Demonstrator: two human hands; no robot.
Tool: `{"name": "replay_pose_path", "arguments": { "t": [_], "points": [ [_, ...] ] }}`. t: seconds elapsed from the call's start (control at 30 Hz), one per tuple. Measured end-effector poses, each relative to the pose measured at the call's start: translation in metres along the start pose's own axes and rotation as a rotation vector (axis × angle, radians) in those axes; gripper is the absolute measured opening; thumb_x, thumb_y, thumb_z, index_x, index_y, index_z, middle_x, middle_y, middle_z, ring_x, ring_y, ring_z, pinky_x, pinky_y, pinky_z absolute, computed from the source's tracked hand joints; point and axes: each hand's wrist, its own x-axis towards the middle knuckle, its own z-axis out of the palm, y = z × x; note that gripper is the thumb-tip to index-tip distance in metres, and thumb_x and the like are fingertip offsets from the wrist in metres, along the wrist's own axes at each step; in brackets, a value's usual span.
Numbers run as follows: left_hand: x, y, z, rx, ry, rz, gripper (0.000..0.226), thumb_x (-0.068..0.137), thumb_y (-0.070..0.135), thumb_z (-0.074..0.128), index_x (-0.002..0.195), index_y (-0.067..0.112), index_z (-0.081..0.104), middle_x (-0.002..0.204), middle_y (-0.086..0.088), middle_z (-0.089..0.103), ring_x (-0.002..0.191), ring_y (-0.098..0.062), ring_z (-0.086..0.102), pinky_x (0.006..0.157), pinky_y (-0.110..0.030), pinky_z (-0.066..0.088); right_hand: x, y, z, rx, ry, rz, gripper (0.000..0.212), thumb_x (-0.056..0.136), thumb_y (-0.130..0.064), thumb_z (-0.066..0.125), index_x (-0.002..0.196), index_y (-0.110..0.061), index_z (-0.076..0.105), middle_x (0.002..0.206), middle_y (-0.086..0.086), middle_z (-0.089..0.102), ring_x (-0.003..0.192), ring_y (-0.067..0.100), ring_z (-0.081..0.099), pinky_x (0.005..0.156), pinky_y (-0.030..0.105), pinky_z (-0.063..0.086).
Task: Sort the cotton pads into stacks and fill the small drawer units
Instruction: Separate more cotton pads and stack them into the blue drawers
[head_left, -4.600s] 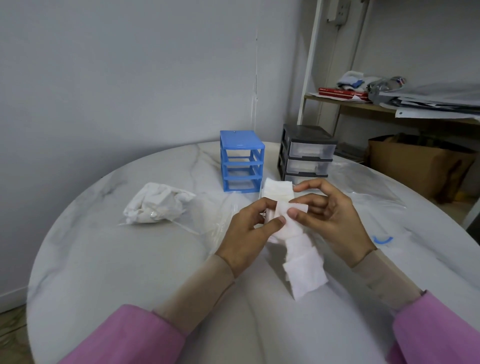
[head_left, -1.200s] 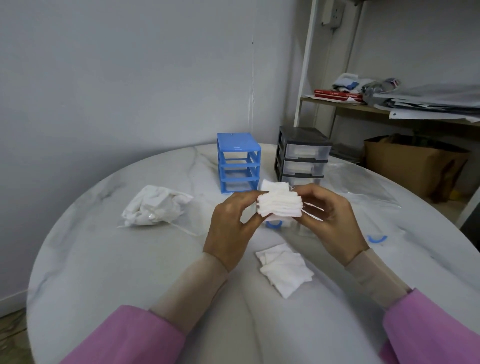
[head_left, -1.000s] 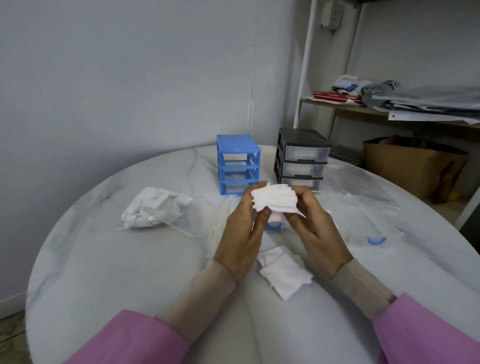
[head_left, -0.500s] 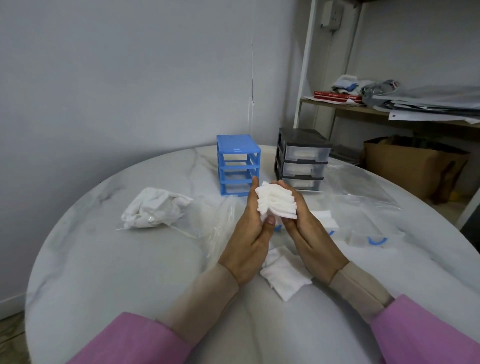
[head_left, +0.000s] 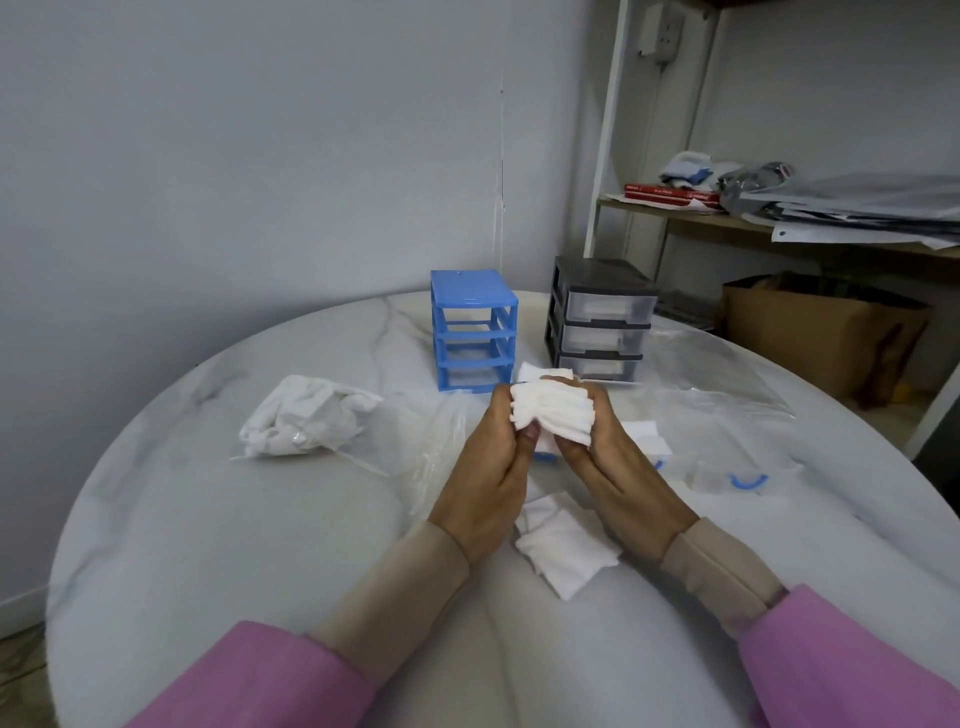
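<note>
A stack of white square cotton pads (head_left: 553, 414) is pressed between my left hand (head_left: 488, 478) and my right hand (head_left: 618, 475), held edge-on above the table centre. Below my hands a second small pile of pads (head_left: 566, 551) lies flat on the marble table (head_left: 234, 545). A few more pads (head_left: 644, 434) lie behind my right hand. The blue drawer unit (head_left: 472, 330) stands at the back with its slots empty of drawers. Next to it on the right stands the black drawer unit (head_left: 600, 319), with white pads showing through its clear drawers.
A crumpled bag of white material (head_left: 306, 415) lies at the left. Clear plastic bags (head_left: 727, 415) with blue handles spread over the right side of the table. A shelf (head_left: 779, 218) with papers and a cardboard box (head_left: 821, 338) stand beyond the table's right edge.
Both hands closed together around the pad stack and squared it, bringing it from a loose flat hold to a tight edge-on grip. The lower pile stays on the table.
</note>
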Motion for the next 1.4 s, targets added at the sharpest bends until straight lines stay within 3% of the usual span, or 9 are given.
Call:
{"name": "replay_pose_path", "arguments": {
  "t": [0.1, 0.2, 0.33, 0.6, 0.9, 1.03, 1.13, 1.23, 1.4],
  "points": [
    [0.000, 0.001, 0.002, -0.027, 0.002, -0.016, 0.024, 0.097, 0.025, 0.035, 0.118, 0.014, 0.041, 0.114, 0.011, 0.054, 0.111, -0.001, 0.052, 0.094, -0.009, 0.038, 0.003, 0.005, 0.004, -0.049, 0.031, -0.008, 0.031, 0.098, -0.026, 0.047, 0.126, -0.024, 0.034, 0.128, -0.022, 0.046, 0.116, -0.019, 0.041, 0.100, 0.011, 0.036],
    [0.003, 0.000, 0.001, -0.026, -0.006, -0.044, 0.024, 0.099, 0.018, 0.033, 0.121, 0.011, 0.040, 0.119, 0.000, 0.054, 0.116, -0.013, 0.051, 0.099, -0.018, 0.040, -0.001, 0.005, -0.004, -0.068, -0.086, 0.082, 0.050, 0.088, -0.025, 0.046, 0.134, -0.031, 0.027, 0.138, -0.013, 0.039, 0.125, -0.013, 0.033, 0.103, 0.007, 0.026],
    [0.008, 0.000, 0.001, -0.027, 0.001, -0.053, 0.026, 0.099, 0.025, 0.035, 0.120, 0.013, 0.044, 0.117, 0.001, 0.054, 0.113, -0.011, 0.051, 0.098, -0.019, 0.040, -0.005, 0.000, -0.013, -0.037, -0.074, 0.078, 0.061, 0.076, -0.038, 0.045, 0.134, -0.026, 0.031, 0.137, -0.004, 0.040, 0.129, 0.002, 0.035, 0.107, 0.016, 0.027],
    [0.023, 0.006, 0.014, -0.009, 0.033, -0.118, 0.007, 0.097, 0.013, 0.045, 0.103, 0.014, 0.048, 0.091, 0.008, 0.058, 0.077, 0.010, 0.054, 0.071, -0.008, 0.044, 0.007, 0.007, -0.030, -0.233, 0.161, 0.116, 0.022, 0.096, -0.027, 0.046, 0.108, -0.009, 0.052, 0.106, 0.006, 0.053, 0.096, 0.016, 0.052, 0.076, 0.018, 0.044],
    [0.047, 0.004, 0.034, 0.007, 0.082, -0.194, 0.009, 0.095, 0.015, 0.052, 0.103, 0.012, 0.055, 0.082, 0.011, 0.055, 0.072, 0.002, 0.053, 0.065, -0.004, 0.042, 0.017, 0.026, -0.063, -0.226, 0.325, 0.277, 0.018, 0.094, -0.017, 0.053, 0.110, -0.011, 0.053, 0.096, 0.004, 0.058, 0.082, 0.014, 0.052, 0.064, 0.007, 0.039],
    [0.048, -0.002, 0.039, 0.135, 0.090, -0.101, 0.012, 0.093, 0.009, 0.051, 0.103, 0.016, 0.055, 0.087, 0.011, 0.056, 0.075, 0.003, 0.052, 0.066, -0.005, 0.041, 0.018, 0.034, -0.079, -0.218, 0.224, 0.402, 0.018, 0.094, -0.021, 0.053, 0.109, -0.020, 0.042, 0.087, 0.001, 0.058, 0.079, 0.016, 0.054, 0.076, 0.025, 0.045],
    [0.047, -0.009, 0.044, 0.202, 0.048, -0.012, 0.019, 0.091, 0.004, 0.050, 0.105, 0.015, 0.057, 0.101, 0.004, 0.059, 0.086, -0.004, 0.054, 0.075, -0.019, 0.047, 0.016, 0.038, -0.083, -0.389, 0.136, 0.449, 0.016, 0.094, -0.029, 0.051, 0.104, -0.023, 0.041, 0.077, -0.008, 0.060, 0.086, 0.025, 0.057, 0.093, 0.046, 0.040],
    [0.045, -0.014, 0.046, 0.247, 0.015, 0.036, 0.022, 0.091, 0.007, 0.048, 0.109, 0.017, 0.057, 0.110, 0.005, 0.056, 0.098, -0.012, 0.054, 0.087, -0.032, 0.049, 0.015, 0.037, -0.085, -0.437, 0.098, 0.485, 0.014, 0.096, -0.032, 0.048, 0.103, -0.022, 0.042, 0.081, -0.003, 0.063, 0.086, 0.024, 0.055, 0.097, 0.045, 0.034],
    [0.043, -0.013, 0.047, 0.354, -0.082, 0.081, 0.023, 0.093, 0.008, 0.049, 0.110, 0.014, 0.063, 0.120, 0.001, 0.052, 0.109, -0.003, 0.045, 0.095, -0.012, 0.032, 0.013, 0.037, -0.086, -0.645, 0.013, 0.543, 0.013, 0.095, -0.036, 0.047, 0.103, -0.025, 0.044, 0.105, 0.001, 0.061, 0.098, 0.021, 0.052, 0.090, 0.034, 0.024]
  ]
}}
